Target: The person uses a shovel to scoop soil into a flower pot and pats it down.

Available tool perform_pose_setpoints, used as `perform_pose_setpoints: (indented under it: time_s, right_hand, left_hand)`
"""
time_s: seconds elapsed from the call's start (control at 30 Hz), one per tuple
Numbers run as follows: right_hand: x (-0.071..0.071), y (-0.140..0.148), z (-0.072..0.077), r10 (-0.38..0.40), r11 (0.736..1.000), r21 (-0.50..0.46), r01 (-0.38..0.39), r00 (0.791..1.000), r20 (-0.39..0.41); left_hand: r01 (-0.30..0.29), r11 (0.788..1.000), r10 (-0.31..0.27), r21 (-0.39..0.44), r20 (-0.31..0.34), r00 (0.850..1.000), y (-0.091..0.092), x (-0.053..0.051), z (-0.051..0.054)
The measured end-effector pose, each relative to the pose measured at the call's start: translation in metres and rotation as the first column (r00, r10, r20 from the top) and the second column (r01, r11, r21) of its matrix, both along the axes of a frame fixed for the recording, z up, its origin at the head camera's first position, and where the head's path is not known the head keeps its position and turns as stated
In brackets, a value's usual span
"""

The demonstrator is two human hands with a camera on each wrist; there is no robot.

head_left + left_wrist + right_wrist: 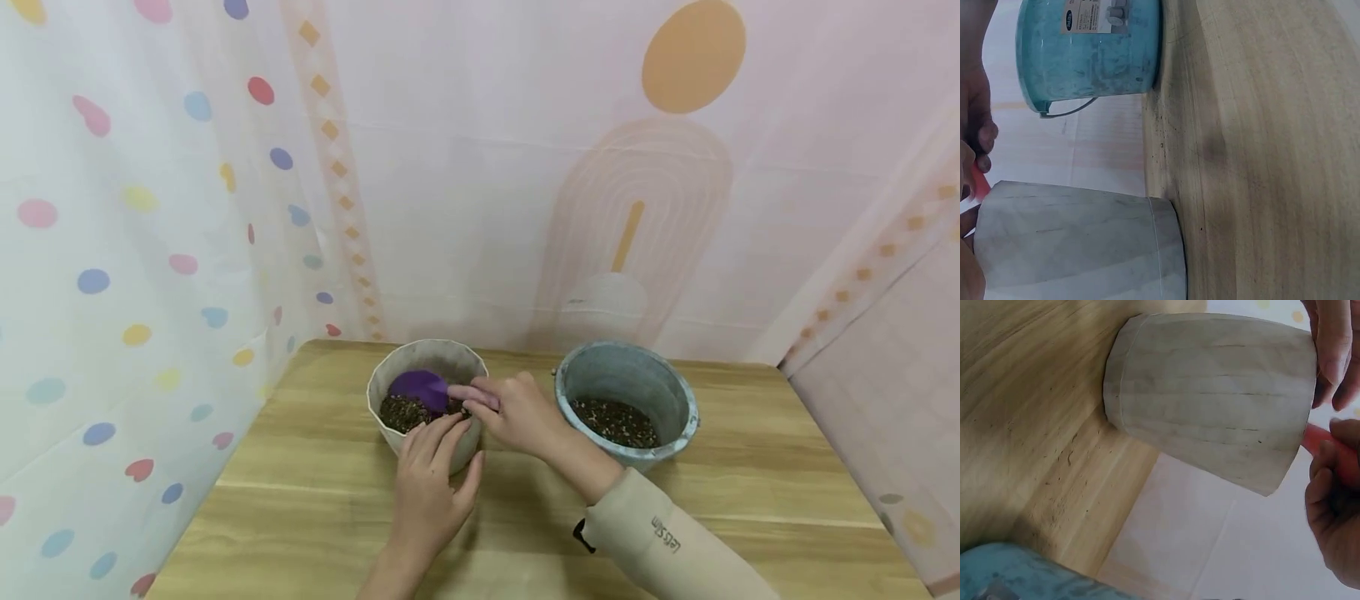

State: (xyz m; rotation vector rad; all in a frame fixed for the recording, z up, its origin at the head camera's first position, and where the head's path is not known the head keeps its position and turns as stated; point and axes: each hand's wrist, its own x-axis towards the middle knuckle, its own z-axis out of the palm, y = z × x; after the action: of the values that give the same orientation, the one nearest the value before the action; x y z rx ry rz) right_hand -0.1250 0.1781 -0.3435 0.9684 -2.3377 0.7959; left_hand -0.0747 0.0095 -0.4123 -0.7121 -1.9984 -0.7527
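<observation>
A whitish plant pot (444, 357) holds dark soil (403, 412) and the purple blade of a small trowel (420, 388). My right hand (528, 421) grips the trowel's pinkish handle (1319, 439) over the pot's right rim. The blade leans against the inside, partly down in the soil. My left hand (431, 492) lies at the near rim, its fingers extended over the edge and its thumb spread apart outside. Its fingertips are partly hidden among the soil and rim. In the left wrist view, the pot's side (1079, 244) stands upright on the table.
Right of the pot stands a blue-green bucket (630, 360) with speckled soil (615, 423) at its bottom; its wire handle (1075, 111) hangs down. Both stand on a wooden table (300, 492). Patterned curtains (450, 167) border the table's back and sides. Soil crumbs (1063, 459) dot the tabletop.
</observation>
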Motion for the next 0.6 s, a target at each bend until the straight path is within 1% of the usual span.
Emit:
perform_pose_setpoints:
  time_s: [0.07, 0.1, 0.13, 0.2, 0.27, 0.37, 0.43, 0.5, 0.53, 0.6]
  right_hand:
    - [0.001, 0.006, 0.001, 0.005, 0.999, -0.037, -0.007, 0.998, -0.069]
    - [0.002, 0.009, 0.001, 0.001, 0.998, -0.065, -0.007, 0.996, -0.087]
    - [0.003, 0.014, 0.003, 0.001, 0.996, -0.094, -0.010, 0.996, -0.091]
    - [0.006, 0.024, 0.006, 0.007, 0.989, -0.149, -0.016, 0.998, -0.062]
    - [0.010, 0.036, 0.011, 0.014, 0.979, -0.204, -0.013, 1.000, 0.001]
    - [0.017, 0.058, 0.017, 0.000, 0.965, -0.262, 0.028, 0.994, 0.107]
    - [0.023, 0.074, 0.022, -0.016, 0.956, -0.285, 0.069, 0.983, 0.185]
    - [0.028, 0.092, 0.028, -0.044, 0.950, -0.290, 0.118, 0.968, 0.247]
    - [0.031, 0.102, 0.032, -0.050, 0.945, -0.296, 0.138, 0.956, 0.288]
    - [0.035, 0.121, 0.039, -0.073, 0.945, -0.278, 0.171, 0.941, 0.331]
  left_hand:
    - [-0.001, 1.000, 0.001, 0.008, -0.011, 1.000, 0.001, -0.001, 0.000]
    - [-0.004, 1.000, 0.005, 0.012, -0.017, 1.000, 0.002, -0.001, 0.000]
    - [-0.008, 1.000, 0.008, 0.015, -0.023, 1.000, 0.003, -0.002, 0.000]
    - [-0.007, 1.000, 0.007, 0.016, -0.026, 1.000, 0.004, -0.002, 0.000]
    - [0.000, 1.000, 0.000, 0.008, -0.020, 1.000, 0.007, -0.002, 0.001]
    - [0.017, 1.000, -0.017, -0.015, -0.003, 1.000, 0.012, -0.001, 0.003]
    - [0.034, 0.999, -0.033, -0.037, 0.012, 0.999, 0.015, -0.002, 0.004]
    - [0.060, 0.996, -0.059, -0.066, 0.018, 0.998, 0.019, -0.003, 0.006]
    - [0.079, 0.994, -0.078, -0.082, 0.019, 0.997, 0.021, -0.003, 0.007]
    - [0.117, 0.986, -0.115, -0.119, 0.023, 0.993, 0.026, -0.004, 0.008]
